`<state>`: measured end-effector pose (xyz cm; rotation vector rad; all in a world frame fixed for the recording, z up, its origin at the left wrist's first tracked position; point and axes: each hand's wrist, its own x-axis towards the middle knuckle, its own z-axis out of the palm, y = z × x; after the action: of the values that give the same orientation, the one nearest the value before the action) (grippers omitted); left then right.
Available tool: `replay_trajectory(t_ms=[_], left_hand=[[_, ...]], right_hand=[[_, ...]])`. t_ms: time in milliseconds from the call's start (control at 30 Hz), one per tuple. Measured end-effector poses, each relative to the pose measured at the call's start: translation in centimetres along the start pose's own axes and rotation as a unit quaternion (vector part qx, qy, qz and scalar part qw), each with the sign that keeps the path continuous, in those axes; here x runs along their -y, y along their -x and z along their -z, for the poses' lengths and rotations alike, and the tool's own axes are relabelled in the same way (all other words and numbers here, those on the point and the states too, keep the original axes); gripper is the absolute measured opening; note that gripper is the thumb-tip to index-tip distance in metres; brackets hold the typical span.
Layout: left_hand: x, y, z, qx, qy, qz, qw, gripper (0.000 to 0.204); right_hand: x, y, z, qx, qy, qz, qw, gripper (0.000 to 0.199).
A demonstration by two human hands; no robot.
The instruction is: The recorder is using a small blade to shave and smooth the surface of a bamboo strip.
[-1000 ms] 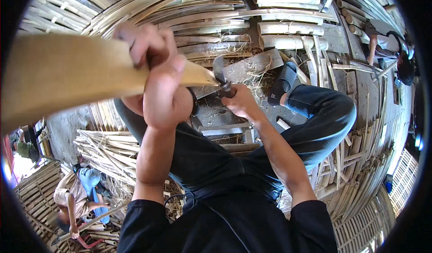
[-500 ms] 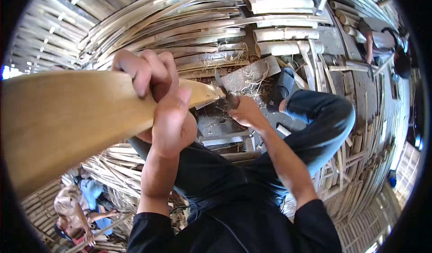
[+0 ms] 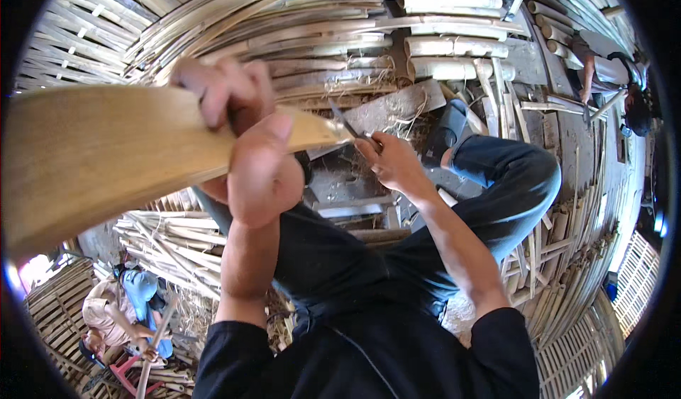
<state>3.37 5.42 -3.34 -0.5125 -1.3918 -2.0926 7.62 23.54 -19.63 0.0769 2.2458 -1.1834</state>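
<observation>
My left hand grips a wide, pale bamboo slat that runs from the left rim to a tip near the middle of the view. My right hand is closed around the handle of a dark-bladed knife. The blade meets the slat's far tip. My legs in dark trousers and a dark shoe lie below both hands.
Split bamboo poles and long strips are stacked across the floor ahead and at the right. A flat wooden block lies beyond the knife. A seated person works at lower left; another person bends at upper right.
The slat has swung closer to the camera and fills more of the left side. My right hand with the knife has risen slightly to the slat's tip.
</observation>
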Motion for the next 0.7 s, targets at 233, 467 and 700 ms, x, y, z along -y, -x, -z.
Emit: replay_trajectory(t_ms=[233,467,700], left_hand=[[-0.6,0.7,0.4,-0.033,0.044,0.012,0.998,0.065],[0.9,1.9,3.8,0.004,0.169,0.054,0.984,0.033],[-2.2,1.1,-1.3,-0.059,-0.055,0.036,0.996,0.037]], right_hand=[[8.5,3.4,3.3,-0.312,-0.243,0.319,0.861,0.030],[-0.9,-2.1,-0.8,-0.038,0.172,0.032,0.984,0.047],[7.4,3.9,1.0,-0.302,-0.249,0.300,0.870,0.021]])
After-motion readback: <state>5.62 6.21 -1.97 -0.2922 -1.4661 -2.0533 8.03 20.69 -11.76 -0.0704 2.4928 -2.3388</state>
